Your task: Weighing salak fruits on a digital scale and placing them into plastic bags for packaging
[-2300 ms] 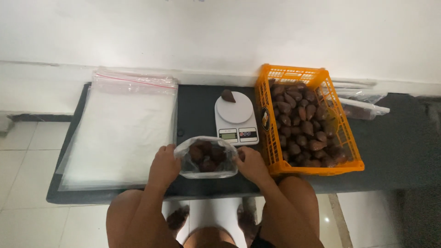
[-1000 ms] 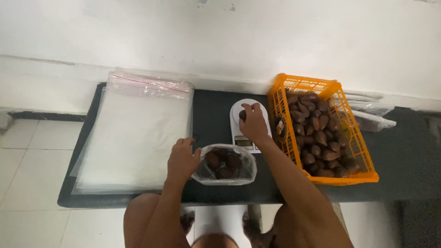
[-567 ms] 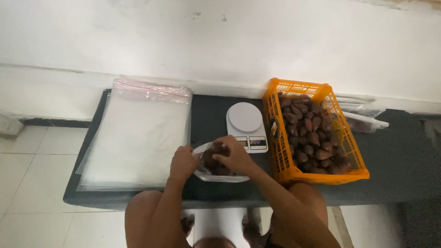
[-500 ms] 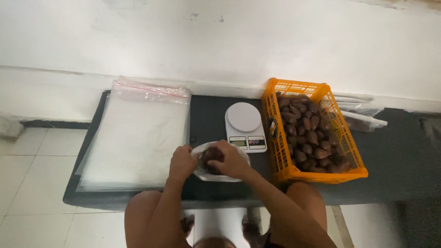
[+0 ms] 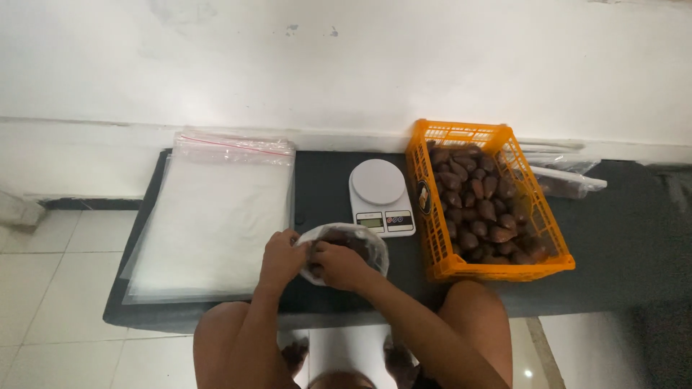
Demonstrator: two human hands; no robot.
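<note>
A clear plastic bag point(image 5: 359, 245) holding dark brown fruits lies on the black table point(image 5: 324, 180) near its front edge. My left hand point(image 5: 281, 257) grips the bag's left rim. My right hand point(image 5: 339, 264) is closed on the bag's mouth beside it, fingers over the opening. Just behind the bag stands a white kitchen scale point(image 5: 380, 186) with a bare round pan. An orange plastic crate point(image 5: 461, 137) filled with several of the same brown fruits sits to the right of the scale.
A stack of flat clear zip bags point(image 5: 216, 212) covers the table's left half. More plastic wrapping point(image 5: 566, 180) lies behind the crate at the right. A white wall runs behind the table. My knees are under the front edge, above a tiled floor.
My right hand took the fruit off the scale pan and came back to the bag's mouth. The pan now stands bare. My left hand stayed on the bag.
</note>
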